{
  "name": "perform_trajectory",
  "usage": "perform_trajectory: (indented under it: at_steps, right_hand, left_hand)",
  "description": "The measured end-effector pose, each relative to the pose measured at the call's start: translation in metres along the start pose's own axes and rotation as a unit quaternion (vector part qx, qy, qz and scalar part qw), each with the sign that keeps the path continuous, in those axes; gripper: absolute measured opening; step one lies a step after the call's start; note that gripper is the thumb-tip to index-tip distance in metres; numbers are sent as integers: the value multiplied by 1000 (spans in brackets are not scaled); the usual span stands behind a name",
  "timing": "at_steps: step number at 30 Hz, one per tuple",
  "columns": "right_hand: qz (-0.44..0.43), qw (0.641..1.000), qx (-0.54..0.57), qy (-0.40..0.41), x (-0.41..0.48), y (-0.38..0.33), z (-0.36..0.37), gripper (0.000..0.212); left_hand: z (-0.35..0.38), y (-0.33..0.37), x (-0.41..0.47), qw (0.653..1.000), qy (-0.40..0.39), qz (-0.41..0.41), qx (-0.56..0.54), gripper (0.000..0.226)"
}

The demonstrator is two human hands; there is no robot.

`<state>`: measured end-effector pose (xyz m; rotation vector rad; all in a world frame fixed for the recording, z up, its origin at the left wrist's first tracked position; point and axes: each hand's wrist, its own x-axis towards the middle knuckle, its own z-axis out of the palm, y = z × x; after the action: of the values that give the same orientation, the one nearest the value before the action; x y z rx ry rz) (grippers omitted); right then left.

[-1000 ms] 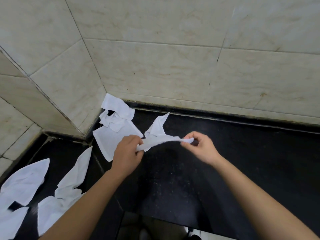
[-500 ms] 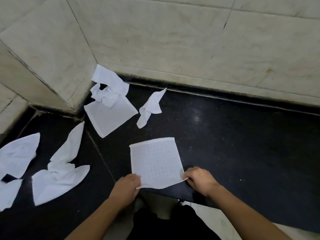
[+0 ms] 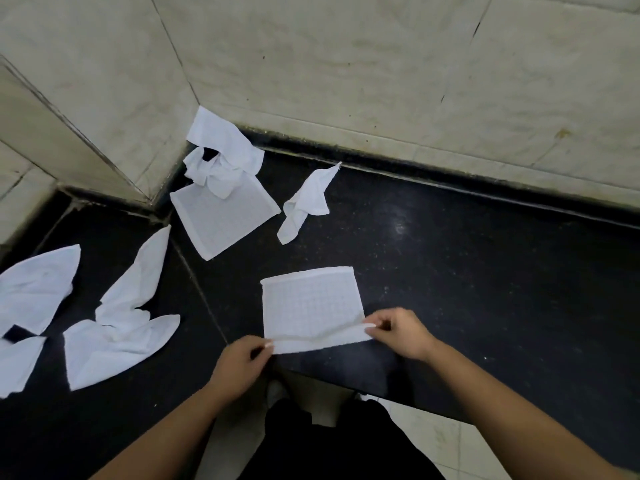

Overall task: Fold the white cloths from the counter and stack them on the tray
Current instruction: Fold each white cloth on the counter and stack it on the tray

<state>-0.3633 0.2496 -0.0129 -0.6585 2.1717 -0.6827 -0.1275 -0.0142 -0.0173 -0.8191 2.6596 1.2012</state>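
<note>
Both hands, left [image 3: 239, 362] and right [image 3: 398, 332], pinch near corners of the squarish white cloth [image 3: 311, 303], far edge toward the wall [image 3: 415, 81].

Bare forearms reach in from the near edge; left hand [image 3: 239, 367] and right hand [image 3: 403, 336] each pinch a near corner of the white cloth [image 3: 308, 306].
</note>
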Motion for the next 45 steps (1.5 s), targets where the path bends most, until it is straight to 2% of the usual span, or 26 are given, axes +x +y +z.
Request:
perform_trajectory:
  at_steps: [1,3,5,9,15,23,25,26,27,29,31,34,40,43,45]
  right_hand:
    - [25,997,66,23,9,-5,-1,13]
    - [59,982,172,61,28,-14,0,15]
    - [75,968,221,90,48,-23,2,14]
    - [96,953,255,133,80,-36,6,8]
    - [120,958,202,166,104,-40,4,13]
    - [131,961,155,187,119,-35,9,21]
    - [128,968,115,182,116,-39,9,31]
    - [111,973,60,194,112,-40,11,39]
    - [73,973,-15,220,106,-41,14,45]
    - [-43,949,-163,264,95,-44,23,49]
    - [-124,934,-255,217,91,-51,36,54]
    - [-168,917,-335,139,102,-56,62,61]
    - [-171,906,-382,66,119,-58,88,66]
    - [-156,905,-390,68,117,-48,80,68]
    - [-115,910,-389,87,111,-34,68,68]
  left_hand:
    - [-3,5,9,995,23,-67,-72,17]
    - [-8,10,29,963,56,-179,-192,20]
    - [-10,10,48,939,81,-229,-244,21]
    - [-13,14,83,927,144,-235,-255,21]
    - [-9,13,112,928,178,-246,-216,26]
    - [3,5,117,956,179,-211,-95,30]
    - [3,3,116,959,178,-203,-84,34]
    - [3,3,114,963,181,-191,-63,38]
    - [4,3,111,968,190,-166,-21,41]
    - [8,3,104,970,210,-70,97,45]
    - [13,3,100,964,186,36,188,51]
    - [20,2,106,950,89,124,271,60]
    - [32,-11,114,936,14,101,336,68]
    - [35,-15,114,934,11,94,345,68]
    - [36,-14,113,935,12,92,342,67]
